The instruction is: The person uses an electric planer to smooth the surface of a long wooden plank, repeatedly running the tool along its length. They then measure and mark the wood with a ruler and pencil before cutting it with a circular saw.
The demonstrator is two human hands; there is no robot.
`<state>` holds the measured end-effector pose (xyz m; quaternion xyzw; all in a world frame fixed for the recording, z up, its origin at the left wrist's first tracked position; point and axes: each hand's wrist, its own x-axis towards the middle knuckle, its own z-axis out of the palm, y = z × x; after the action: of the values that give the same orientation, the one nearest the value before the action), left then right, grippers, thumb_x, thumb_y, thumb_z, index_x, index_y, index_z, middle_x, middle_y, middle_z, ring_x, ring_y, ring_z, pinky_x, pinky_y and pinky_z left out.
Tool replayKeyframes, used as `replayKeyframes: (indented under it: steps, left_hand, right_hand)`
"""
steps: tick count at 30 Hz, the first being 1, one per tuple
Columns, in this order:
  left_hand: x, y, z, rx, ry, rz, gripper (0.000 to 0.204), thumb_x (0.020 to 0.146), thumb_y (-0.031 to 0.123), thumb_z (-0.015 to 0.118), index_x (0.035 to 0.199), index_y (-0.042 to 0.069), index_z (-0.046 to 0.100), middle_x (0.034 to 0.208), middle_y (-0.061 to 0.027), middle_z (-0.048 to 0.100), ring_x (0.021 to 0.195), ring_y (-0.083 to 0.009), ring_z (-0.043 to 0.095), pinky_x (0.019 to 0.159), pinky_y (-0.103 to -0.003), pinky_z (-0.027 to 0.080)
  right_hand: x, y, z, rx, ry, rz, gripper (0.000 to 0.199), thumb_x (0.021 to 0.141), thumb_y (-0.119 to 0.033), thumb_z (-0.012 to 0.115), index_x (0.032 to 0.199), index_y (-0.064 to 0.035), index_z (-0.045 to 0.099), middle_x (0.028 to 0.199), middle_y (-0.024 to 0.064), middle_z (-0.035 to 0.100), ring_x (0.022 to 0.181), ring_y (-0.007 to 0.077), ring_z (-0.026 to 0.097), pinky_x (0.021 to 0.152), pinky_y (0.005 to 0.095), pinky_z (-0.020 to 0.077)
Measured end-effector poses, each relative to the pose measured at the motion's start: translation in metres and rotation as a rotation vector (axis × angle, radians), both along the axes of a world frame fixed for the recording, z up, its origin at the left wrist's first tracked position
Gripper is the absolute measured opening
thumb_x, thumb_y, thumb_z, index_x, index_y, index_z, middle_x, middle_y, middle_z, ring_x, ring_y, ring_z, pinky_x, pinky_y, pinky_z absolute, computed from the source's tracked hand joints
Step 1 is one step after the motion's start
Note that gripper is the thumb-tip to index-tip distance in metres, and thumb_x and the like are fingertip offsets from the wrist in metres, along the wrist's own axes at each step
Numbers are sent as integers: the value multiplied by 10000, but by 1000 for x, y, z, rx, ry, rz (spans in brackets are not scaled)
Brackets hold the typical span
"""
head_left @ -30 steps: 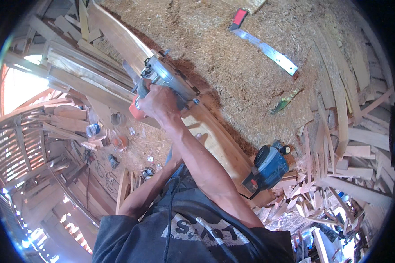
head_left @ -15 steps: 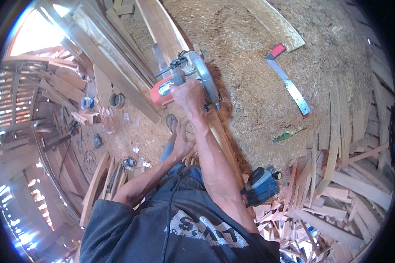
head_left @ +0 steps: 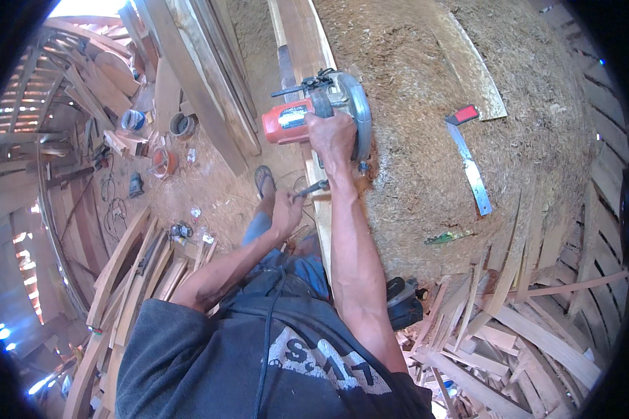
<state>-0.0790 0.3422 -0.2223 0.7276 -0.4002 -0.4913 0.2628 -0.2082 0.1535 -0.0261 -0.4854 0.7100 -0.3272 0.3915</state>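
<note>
A red circular saw point(head_left: 286, 123) with a grey blade guard rests on a long wooden board point(head_left: 302, 35) running away from me. My right hand point(head_left: 334, 140) is wrapped round its rear handle from above. Beside and left of the board, my left hand point(head_left: 285, 211) is closed on a thin dark cord point(head_left: 316, 187) close behind the saw; the cord's full run is hidden. Reddish sawdust lies along the saw's right side.
A red-handled metal square point(head_left: 472, 171) lies on the sawdust-covered surface at right, with a green piece point(head_left: 449, 237) nearer me. A dark power tool point(head_left: 402, 300) sits by my right forearm. Planks point(head_left: 203, 77), buckets point(head_left: 182, 126) and stacked wood point(head_left: 136, 279) stand at left.
My left hand has gone from loosely spread fingers to a closed grip on the cord and moved up toward the saw. The whole view has shifted, with the saw now appearing further right.
</note>
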Motion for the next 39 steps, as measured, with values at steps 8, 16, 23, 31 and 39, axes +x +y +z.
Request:
replayKeyframes:
  steps: [8,16,23,31,39]
  left_hand:
    - [-20,-44,40,554,749,292,871,1043,565,469,1694,124,94,1756,-188,64,1628,-281,72,1282,-599,97]
    - [-21,-32,26,190,569,-207,996,945,722,588,1592,13,321,1625,-230,363,1520,-343,337,1268,-452,203]
    - [-39,-47,69,147,396,-187,954,943,701,642,1498,-42,417,1446,-236,530,1352,-314,509,1150,-417,393]
    - [-46,-60,110,152,379,-48,806,975,629,651,1459,5,493,1369,-195,608,1263,-270,590,1112,-388,439]
    - [-48,-67,122,40,548,-60,647,1043,452,628,1480,-5,489,1392,-149,620,1280,-246,590,1137,-390,439]
  right_hand:
    - [2,-11,-9,-57,-21,-1,328,785,-252,681,860,58,761,786,289,729,766,420,732,772,486,549]
    - [-3,-22,-1,19,-34,34,387,768,-292,700,940,46,775,924,340,725,914,500,720,868,525,551]
    - [2,-30,-8,-61,-28,-10,339,781,-252,674,867,65,759,832,309,724,834,447,726,824,487,540]
    - [6,-39,-3,-31,-83,-2,352,775,-268,688,936,31,782,905,311,737,895,469,732,848,500,556]
    - [10,-50,-4,-65,-39,13,309,797,-234,662,829,60,752,804,279,736,803,393,743,796,469,542]
